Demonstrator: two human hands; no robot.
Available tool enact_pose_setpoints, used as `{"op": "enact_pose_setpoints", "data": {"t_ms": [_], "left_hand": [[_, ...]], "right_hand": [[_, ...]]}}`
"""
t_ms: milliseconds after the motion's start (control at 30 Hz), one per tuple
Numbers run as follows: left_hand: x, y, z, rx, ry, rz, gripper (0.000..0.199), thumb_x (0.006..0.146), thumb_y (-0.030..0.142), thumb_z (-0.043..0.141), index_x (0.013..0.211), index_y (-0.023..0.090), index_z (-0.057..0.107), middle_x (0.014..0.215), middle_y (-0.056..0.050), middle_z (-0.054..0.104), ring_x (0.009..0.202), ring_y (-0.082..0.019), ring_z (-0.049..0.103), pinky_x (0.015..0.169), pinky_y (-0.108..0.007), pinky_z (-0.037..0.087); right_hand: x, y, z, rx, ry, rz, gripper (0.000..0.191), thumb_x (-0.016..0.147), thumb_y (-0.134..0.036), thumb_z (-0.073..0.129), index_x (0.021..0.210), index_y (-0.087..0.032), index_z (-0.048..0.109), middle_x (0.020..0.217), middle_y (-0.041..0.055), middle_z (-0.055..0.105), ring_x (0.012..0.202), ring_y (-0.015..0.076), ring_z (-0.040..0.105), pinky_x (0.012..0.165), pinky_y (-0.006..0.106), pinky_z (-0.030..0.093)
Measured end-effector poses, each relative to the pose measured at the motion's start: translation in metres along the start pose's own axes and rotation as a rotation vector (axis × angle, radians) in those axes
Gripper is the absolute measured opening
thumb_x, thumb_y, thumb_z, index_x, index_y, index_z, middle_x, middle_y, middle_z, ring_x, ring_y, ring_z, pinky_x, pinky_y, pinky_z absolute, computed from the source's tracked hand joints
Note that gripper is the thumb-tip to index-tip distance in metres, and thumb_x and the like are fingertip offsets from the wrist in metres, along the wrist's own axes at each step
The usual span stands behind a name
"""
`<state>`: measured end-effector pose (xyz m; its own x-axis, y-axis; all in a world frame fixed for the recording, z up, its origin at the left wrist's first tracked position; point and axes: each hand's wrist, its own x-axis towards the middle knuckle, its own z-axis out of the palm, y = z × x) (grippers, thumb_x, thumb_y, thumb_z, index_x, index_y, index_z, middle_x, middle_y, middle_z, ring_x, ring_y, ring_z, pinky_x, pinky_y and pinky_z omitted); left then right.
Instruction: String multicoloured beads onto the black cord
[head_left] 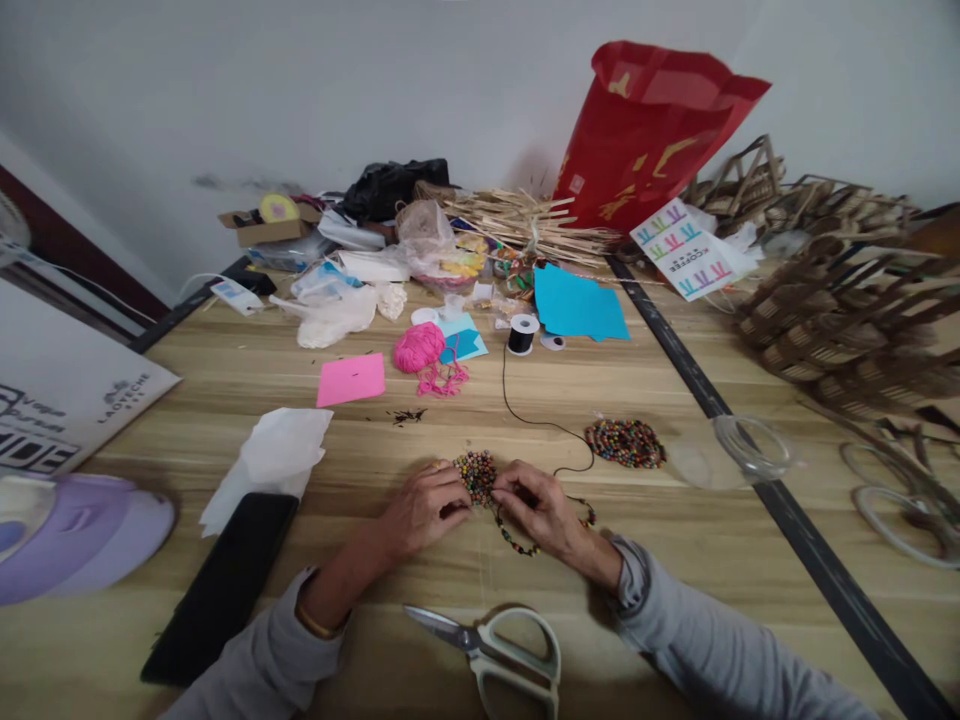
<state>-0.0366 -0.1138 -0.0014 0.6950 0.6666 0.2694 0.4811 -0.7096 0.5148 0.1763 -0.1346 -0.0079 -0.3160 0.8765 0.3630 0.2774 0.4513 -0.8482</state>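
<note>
A small pile of multicoloured beads [478,476] lies on the wooden table between my hands. My left hand [433,505] rests at the pile's left edge, thumb and fingers apart, with nothing seen in its grasp. At the pile's right side my right hand [536,505] has its thumb and forefinger pinched together; what lies between the tips is too small to make out. A beaded strand [517,545] loops below and beside my right hand. Black cord [529,418] runs from a spool [523,335] down towards that hand.
Scissors [499,645] lie near the front, a black phone [225,590] to the left. Coiled bead strings [626,443] sit to the right. Further back are pink yarn [420,347], blue sheets [581,303] and a red bag [645,135]; woven baskets [840,320] stand far right.
</note>
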Motion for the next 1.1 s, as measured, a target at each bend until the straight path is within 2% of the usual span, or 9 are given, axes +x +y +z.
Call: {"op": "enact_pose_setpoints", "data": {"t_ms": [233, 400, 567, 833, 967, 1100], "left_hand": [[0.0, -0.001, 0.001, 0.003, 0.017, -0.027, 0.011, 0.084, 0.019, 0.061, 0.073, 0.018, 0.065, 0.075, -0.003, 0.066, 0.077, -0.017, 0.058, 0.078, -0.031, 0.042], [0.003, 0.007, -0.001, -0.193, 0.101, -0.14, 0.014, 0.081, 0.026, 0.065, 0.072, 0.016, 0.065, 0.066, -0.002, 0.064, 0.065, -0.015, 0.056, 0.066, -0.027, 0.043], [0.004, 0.015, -0.002, -0.327, 0.053, -0.234, 0.02, 0.086, 0.031, 0.058, 0.076, 0.016, 0.066, 0.074, -0.003, 0.067, 0.072, -0.015, 0.06, 0.07, -0.026, 0.045], [0.003, 0.016, 0.001, -0.314, 0.052, -0.241, 0.018, 0.087, 0.027, 0.055, 0.077, 0.015, 0.065, 0.074, -0.004, 0.065, 0.071, -0.015, 0.058, 0.069, -0.026, 0.045], [0.003, 0.017, 0.0, -0.3, 0.087, -0.309, 0.015, 0.084, 0.027, 0.059, 0.09, 0.014, 0.063, 0.076, -0.003, 0.064, 0.07, -0.015, 0.057, 0.066, -0.025, 0.045], [0.004, 0.017, -0.002, -0.3, 0.062, -0.227, 0.016, 0.087, 0.026, 0.055, 0.08, 0.014, 0.064, 0.075, -0.004, 0.064, 0.073, -0.015, 0.058, 0.07, -0.026, 0.044]], "right_hand": [[0.0, 0.001, -0.001, -0.009, -0.016, 0.0, 0.018, 0.092, -0.031, 0.054, 0.081, -0.017, 0.059, 0.07, 0.0019, 0.057, 0.062, 0.0128, 0.053, 0.058, 0.023, 0.043], [0.0, -0.001, 0.0, 0.008, -0.031, -0.044, 0.019, 0.092, -0.031, 0.054, 0.08, -0.017, 0.06, 0.07, 0.0026, 0.058, 0.064, 0.0135, 0.053, 0.06, 0.024, 0.044], [0.0, -0.004, 0.0, 0.004, -0.108, -0.122, 0.02, 0.095, -0.03, 0.05, 0.082, -0.018, 0.06, 0.074, 0.004, 0.06, 0.069, 0.0147, 0.055, 0.065, 0.026, 0.046], [0.0, -0.005, 0.001, 0.01, -0.132, -0.149, 0.018, 0.095, -0.029, 0.05, 0.085, -0.019, 0.06, 0.075, 0.0042, 0.06, 0.07, 0.0148, 0.056, 0.066, 0.026, 0.046], [-0.001, -0.003, 0.001, 0.017, -0.128, -0.136, 0.017, 0.095, -0.029, 0.05, 0.086, -0.018, 0.061, 0.076, 0.0041, 0.06, 0.071, 0.0151, 0.056, 0.067, 0.027, 0.046], [0.0, -0.004, 0.001, 0.032, -0.122, -0.142, 0.016, 0.094, -0.026, 0.051, 0.085, -0.018, 0.061, 0.075, 0.0038, 0.059, 0.07, 0.0145, 0.055, 0.066, 0.026, 0.046]]}}
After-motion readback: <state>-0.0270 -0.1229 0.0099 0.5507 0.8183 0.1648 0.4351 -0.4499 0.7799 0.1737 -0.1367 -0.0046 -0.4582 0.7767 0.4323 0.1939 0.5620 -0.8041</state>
